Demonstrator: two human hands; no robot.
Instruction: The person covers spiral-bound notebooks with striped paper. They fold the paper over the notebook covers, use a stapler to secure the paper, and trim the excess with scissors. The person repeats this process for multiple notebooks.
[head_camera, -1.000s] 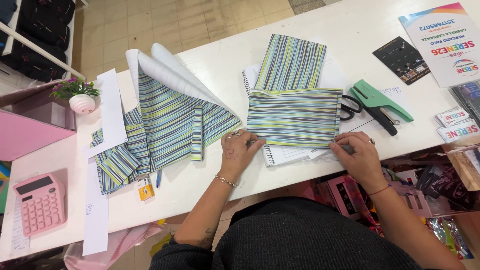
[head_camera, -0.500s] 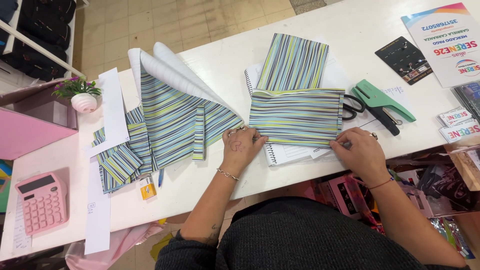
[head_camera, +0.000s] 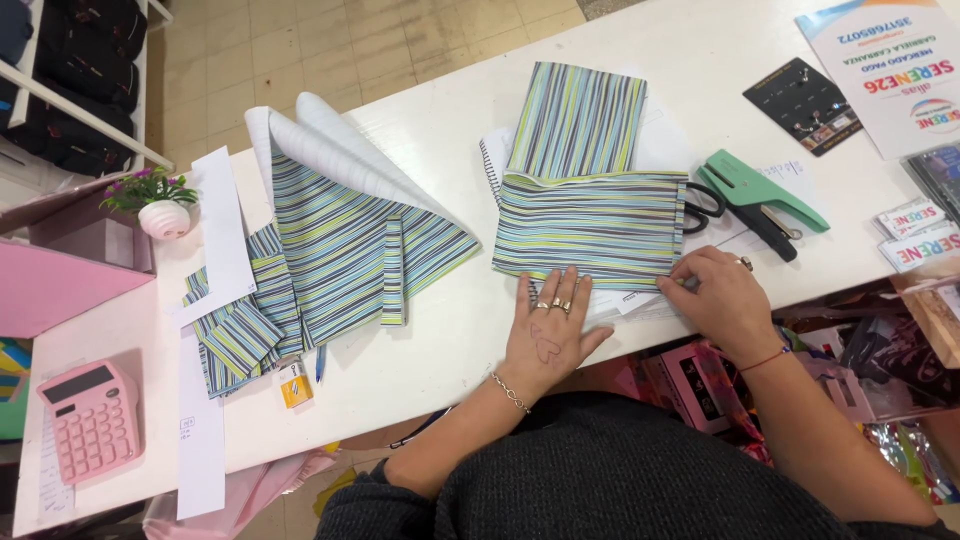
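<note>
The white tabletop (head_camera: 430, 350) carries everything before you; the folded striped wrapping paper (head_camera: 590, 225) lies near its front edge, wrapped over a spiral notebook (head_camera: 492, 160), and serves as the landmark here; left of that paper a larger loose striped sheet (head_camera: 340, 250) fans out, and far left sits a pink calculator (head_camera: 88, 420); just right of the paper lie black-handled scissors (head_camera: 700, 205) and a green stapler (head_camera: 760, 195); your left hand (head_camera: 548, 335) is spread flat, fingers pressing the paper's lower edge; your right hand (head_camera: 715, 300) is curled, fingertips pressing its lower right corner.
</note>
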